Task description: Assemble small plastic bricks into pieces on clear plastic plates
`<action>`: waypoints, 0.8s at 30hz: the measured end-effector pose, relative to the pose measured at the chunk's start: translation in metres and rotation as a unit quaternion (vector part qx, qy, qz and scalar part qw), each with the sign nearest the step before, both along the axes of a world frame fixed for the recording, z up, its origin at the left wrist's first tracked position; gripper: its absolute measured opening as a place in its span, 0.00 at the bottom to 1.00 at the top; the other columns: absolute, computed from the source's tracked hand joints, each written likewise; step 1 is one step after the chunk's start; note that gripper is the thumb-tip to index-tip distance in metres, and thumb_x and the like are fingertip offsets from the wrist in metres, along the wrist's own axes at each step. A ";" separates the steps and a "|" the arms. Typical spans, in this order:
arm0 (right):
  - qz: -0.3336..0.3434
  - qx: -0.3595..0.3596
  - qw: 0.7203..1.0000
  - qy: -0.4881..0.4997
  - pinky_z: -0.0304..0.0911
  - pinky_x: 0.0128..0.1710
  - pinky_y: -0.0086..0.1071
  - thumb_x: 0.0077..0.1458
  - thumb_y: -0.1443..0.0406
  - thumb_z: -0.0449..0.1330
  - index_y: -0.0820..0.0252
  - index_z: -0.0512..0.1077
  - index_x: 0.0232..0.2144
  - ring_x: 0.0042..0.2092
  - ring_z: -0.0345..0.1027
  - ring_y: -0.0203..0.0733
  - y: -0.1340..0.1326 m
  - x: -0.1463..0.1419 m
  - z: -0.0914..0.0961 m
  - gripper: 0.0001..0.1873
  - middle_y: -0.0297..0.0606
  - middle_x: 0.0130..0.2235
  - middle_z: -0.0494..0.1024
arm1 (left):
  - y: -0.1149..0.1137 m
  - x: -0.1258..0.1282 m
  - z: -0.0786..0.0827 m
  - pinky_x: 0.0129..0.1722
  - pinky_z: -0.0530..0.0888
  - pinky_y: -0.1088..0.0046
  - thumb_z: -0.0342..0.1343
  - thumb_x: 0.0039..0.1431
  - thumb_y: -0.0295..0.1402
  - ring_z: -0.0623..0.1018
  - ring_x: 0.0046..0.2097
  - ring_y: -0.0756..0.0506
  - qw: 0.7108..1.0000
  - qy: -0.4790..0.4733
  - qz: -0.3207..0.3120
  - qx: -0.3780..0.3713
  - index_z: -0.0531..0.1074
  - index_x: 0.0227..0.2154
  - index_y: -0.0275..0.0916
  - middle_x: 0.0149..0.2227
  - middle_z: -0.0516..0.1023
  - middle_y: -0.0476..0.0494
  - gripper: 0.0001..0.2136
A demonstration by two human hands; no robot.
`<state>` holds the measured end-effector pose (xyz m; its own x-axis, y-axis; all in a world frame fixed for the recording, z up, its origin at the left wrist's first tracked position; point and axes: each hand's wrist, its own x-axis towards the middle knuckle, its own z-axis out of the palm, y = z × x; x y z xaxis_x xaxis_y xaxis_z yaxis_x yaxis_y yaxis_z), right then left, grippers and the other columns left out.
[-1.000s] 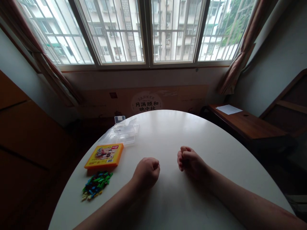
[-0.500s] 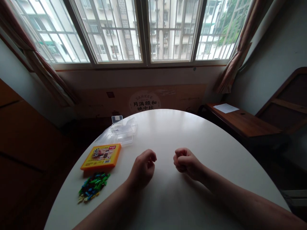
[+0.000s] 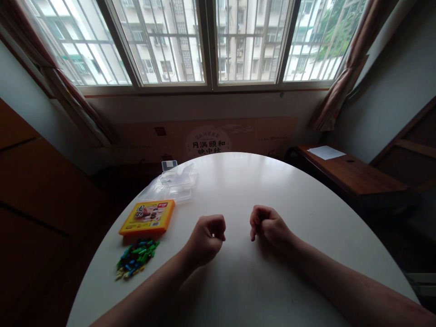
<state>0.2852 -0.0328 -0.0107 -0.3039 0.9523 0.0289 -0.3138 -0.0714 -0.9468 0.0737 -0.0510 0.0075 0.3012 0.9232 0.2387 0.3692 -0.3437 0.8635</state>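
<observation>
White table (image 3: 238, 190): pieces (image 3: 136, 259) left of left grip (image 3: 206, 238)

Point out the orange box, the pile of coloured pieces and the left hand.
orange box (image 3: 147, 217): head view, middle of its printed top.
pile of coloured pieces (image 3: 136, 258): head view, centre of the heap.
left hand (image 3: 205, 238): head view, fist's middle.

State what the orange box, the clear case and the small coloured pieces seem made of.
Orange box: printed cardboard or plastic, faint sheen; cannot tell which.
Clear case: hard transparent plastic, see-through walls with glints.
Coloured pieces: probably plastic, bright solid colours; too small to confirm.
</observation>
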 end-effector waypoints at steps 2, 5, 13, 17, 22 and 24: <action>-0.003 -0.005 1.000 -0.002 0.55 0.14 0.28 0.25 0.71 0.47 0.58 0.61 0.15 0.16 0.56 0.32 0.000 0.001 0.002 0.07 0.28 0.17 0.62 | 0.001 0.001 -0.004 0.22 0.60 0.78 0.43 0.31 0.20 0.64 0.23 0.52 1.000 0.009 -0.002 0.009 0.57 0.16 0.39 0.17 0.65 0.53 0.07; -0.007 -0.011 1.000 0.001 0.47 0.12 0.26 0.26 0.70 0.47 0.56 0.57 0.15 0.16 0.47 0.30 0.001 0.001 0.006 0.06 0.26 0.15 0.56 | 0.003 0.001 -0.008 0.23 0.59 0.77 0.43 0.33 0.19 0.63 0.24 0.52 0.999 0.024 0.016 0.036 0.57 0.16 0.39 0.18 0.64 0.53 0.07; -0.044 0.046 0.995 -0.076 0.38 0.16 0.27 0.24 0.68 0.44 0.56 0.57 0.16 0.18 0.44 0.31 0.008 0.003 -0.003 0.07 0.27 0.15 0.55 | 0.006 -0.004 -0.011 0.26 0.62 0.77 0.45 0.39 0.19 0.67 0.25 0.51 0.996 0.048 0.026 0.072 0.61 0.19 0.38 0.21 0.68 0.51 0.08; -0.091 0.113 0.978 -0.151 0.44 0.21 0.29 0.27 0.70 0.45 0.58 0.62 0.15 0.23 0.51 0.33 0.012 0.007 -0.011 0.09 0.29 0.17 0.60 | 0.006 -0.002 -0.012 0.26 0.63 0.78 0.44 0.39 0.18 0.68 0.25 0.51 0.995 0.063 -0.003 0.075 0.64 0.19 0.38 0.21 0.69 0.51 0.09; -0.131 0.148 0.958 -0.208 0.52 0.28 0.30 0.37 0.71 0.49 0.59 0.68 0.21 0.28 0.58 0.36 0.017 0.010 -0.013 0.09 0.31 0.24 0.68 | 0.005 -0.001 -0.011 0.28 0.64 0.78 0.44 0.39 0.18 0.68 0.26 0.51 0.992 0.087 -0.043 0.080 0.65 0.19 0.37 0.21 0.69 0.51 0.09; -0.139 0.149 0.953 -0.224 0.53 0.29 0.31 0.39 0.70 0.50 0.59 0.69 0.23 0.29 0.60 0.37 0.019 0.010 -0.014 0.09 0.32 0.25 0.69 | 0.004 -0.001 -0.011 0.29 0.64 0.78 0.45 0.39 0.18 0.68 0.26 0.51 0.990 0.098 -0.055 0.084 0.66 0.20 0.37 0.22 0.69 0.51 0.09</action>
